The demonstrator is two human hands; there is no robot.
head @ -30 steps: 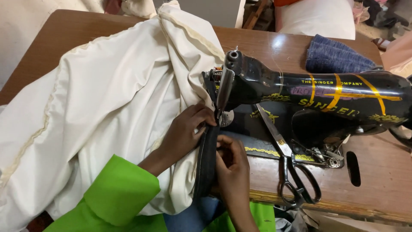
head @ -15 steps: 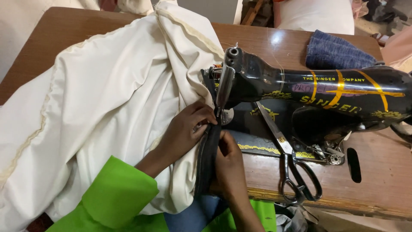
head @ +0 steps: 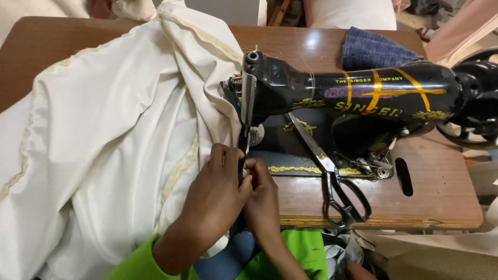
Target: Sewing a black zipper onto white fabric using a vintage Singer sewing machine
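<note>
Cream cloth (head: 104,155): our left hand (head: 215,194) and right hand (head: 262,199) pinch one dark strip (head: 241,166); one scissors (head: 337,186) lies right of them.

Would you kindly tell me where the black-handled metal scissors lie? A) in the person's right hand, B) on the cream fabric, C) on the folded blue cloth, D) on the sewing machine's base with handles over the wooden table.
D: the black-handled metal scissors rest on the black sewing machine base, handles over the wooden table.

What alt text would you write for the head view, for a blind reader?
Two hands, left and right, pinch a dark strip along white cloth at the needle of a black sewing machine. Scissors lie on the machine's base on the wooden table.
</note>
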